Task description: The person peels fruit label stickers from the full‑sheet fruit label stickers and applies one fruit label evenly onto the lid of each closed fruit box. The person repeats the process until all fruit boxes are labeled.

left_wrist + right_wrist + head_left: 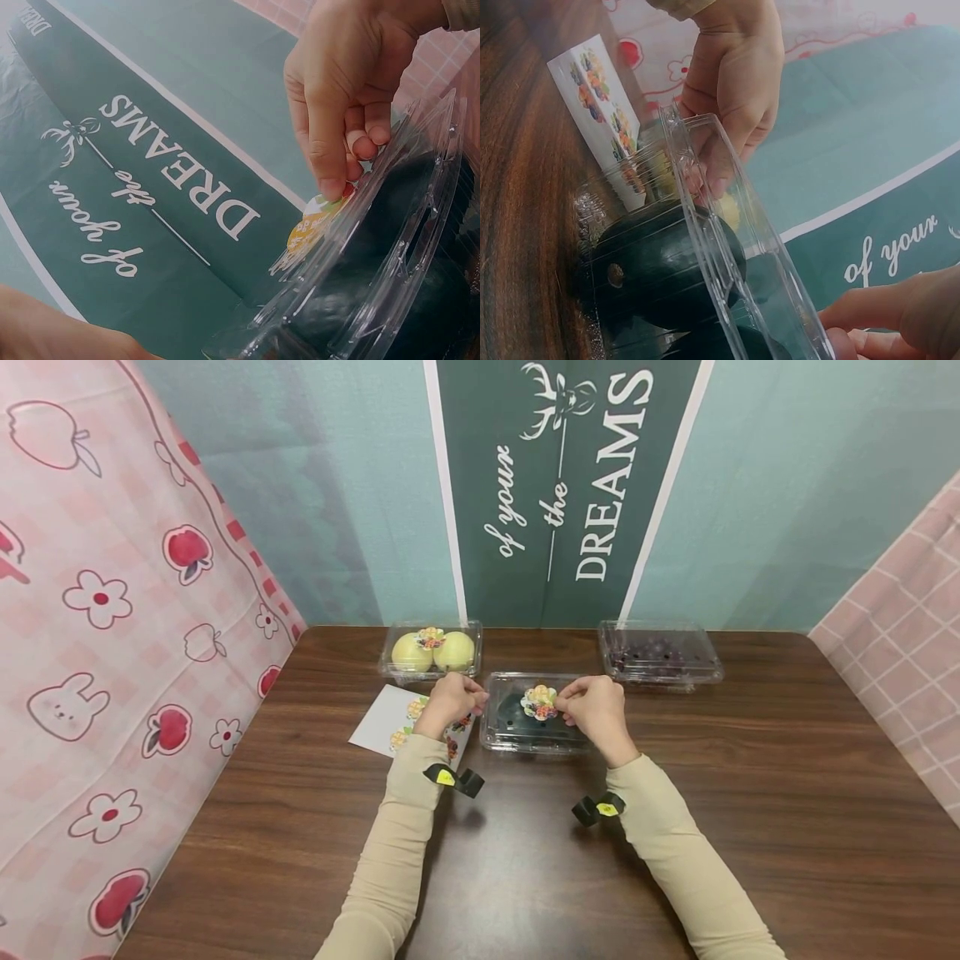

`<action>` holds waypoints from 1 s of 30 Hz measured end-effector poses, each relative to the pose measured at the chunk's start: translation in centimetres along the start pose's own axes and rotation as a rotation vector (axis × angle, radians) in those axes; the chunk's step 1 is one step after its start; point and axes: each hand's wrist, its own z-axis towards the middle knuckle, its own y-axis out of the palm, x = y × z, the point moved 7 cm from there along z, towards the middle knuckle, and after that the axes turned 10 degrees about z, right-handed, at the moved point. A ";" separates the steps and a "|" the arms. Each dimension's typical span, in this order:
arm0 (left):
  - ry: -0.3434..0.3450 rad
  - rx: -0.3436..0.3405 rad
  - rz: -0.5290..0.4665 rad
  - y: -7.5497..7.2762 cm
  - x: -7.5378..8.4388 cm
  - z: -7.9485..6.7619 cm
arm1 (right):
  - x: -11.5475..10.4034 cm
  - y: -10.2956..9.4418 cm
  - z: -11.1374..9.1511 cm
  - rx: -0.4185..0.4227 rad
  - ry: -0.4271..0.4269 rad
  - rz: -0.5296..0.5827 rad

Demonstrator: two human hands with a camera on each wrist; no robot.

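A clear plastic fruit box (498, 718) lies closed between the hands. Through its wall, dark green rounded fruits (656, 262) show in the right wrist view. My right hand (598, 710) comes in from the right and pinches the edge of a flower-shaped fruit sticker (538, 702) between thumb and fingertips, right over the lid. At the opposite end, my left hand (452, 703) holds the box's rim with thumb and fingers. Partly under the left forearm is a white sticker sheet (378, 727) with colourful fruit stickers.
Behind on the left stands a clear box (386, 664) with two pale yellow-green fruits (454, 652) and a fruit sticker on its lid. Another clear box (701, 664) with dark grapes sits at the back right. A curtain hangs behind the brown wooden table (750, 777).
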 end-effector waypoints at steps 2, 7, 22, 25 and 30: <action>-0.002 0.000 -0.004 0.0 0.0 0.0 | 0.0 0.0 0.0 0.004 -0.001 -0.007; 0.001 0.002 0.007 0.0 0.0 0.1 | -0.1 -0.4 0.0 0.020 -0.006 -0.023; 0.074 -0.047 -0.070 0.0 0.2 -0.2 | 0.1 -0.6 0.8 -0.179 0.053 0.282; 0.078 -0.055 -0.076 0.0 0.2 -0.2 | 0.2 -0.4 0.8 -0.251 0.082 0.354; 0.072 -0.055 -0.101 0.2 0.0 -0.1 | 0.2 0.4 0.4 -0.362 0.114 0.383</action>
